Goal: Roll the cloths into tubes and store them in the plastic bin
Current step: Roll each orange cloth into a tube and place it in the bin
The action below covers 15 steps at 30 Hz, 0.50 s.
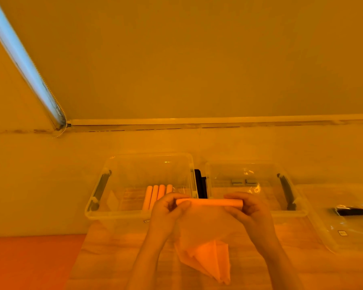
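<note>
An orange cloth (208, 243) is held up in front of me, its top part wound into a tube (210, 202) and its loose tail hanging down to a point. My left hand (168, 208) pinches the tube's left end. My right hand (249, 208) grips the right end. Behind my hands stands a clear plastic bin (113, 214) with several rolled orange tubes (155, 195) lying side by side inside it.
A second clear bin (289, 212) stands to the right of the first, with small grey items at its back. A clear lid (344, 233) lies at the far right. The wooden table (113, 258) ends at the left, beside an orange surface (29, 262).
</note>
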### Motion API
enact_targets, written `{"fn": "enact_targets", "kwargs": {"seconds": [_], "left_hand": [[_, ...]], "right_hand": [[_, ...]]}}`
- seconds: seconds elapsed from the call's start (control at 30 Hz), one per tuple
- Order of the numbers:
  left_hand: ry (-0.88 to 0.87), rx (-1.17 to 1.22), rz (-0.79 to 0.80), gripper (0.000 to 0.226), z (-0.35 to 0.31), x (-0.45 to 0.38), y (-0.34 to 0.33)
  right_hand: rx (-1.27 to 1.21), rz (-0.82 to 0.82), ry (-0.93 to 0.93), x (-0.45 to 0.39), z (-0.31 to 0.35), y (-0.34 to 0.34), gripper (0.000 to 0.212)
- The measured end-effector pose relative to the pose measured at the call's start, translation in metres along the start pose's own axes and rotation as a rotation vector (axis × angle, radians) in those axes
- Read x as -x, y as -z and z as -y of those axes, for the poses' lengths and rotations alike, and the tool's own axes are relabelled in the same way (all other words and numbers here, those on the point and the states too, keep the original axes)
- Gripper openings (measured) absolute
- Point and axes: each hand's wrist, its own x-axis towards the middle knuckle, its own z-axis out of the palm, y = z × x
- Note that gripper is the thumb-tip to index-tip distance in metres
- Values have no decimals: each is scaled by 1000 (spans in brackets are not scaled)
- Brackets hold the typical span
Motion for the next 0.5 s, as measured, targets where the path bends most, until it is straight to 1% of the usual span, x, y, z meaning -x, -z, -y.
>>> {"fn": "enact_targets", "kwargs": {"seconds": [0.1,0.27,0.37,0.5], "left_hand": [[-6,-16,-19,13,-2,0,-3],[58,65,-17,24,-4,1,-16],[49,53,-17,19,-11,0,-30],[12,22,-17,17,-20,-3,-51]], "right_hand": [[-13,0,-14,1,1,3,26],[8,-12,-12,-7,-2,15,16],[38,-23,5,-13,-2,26,11],[59,-23,23,-22,4,44,17]]}}
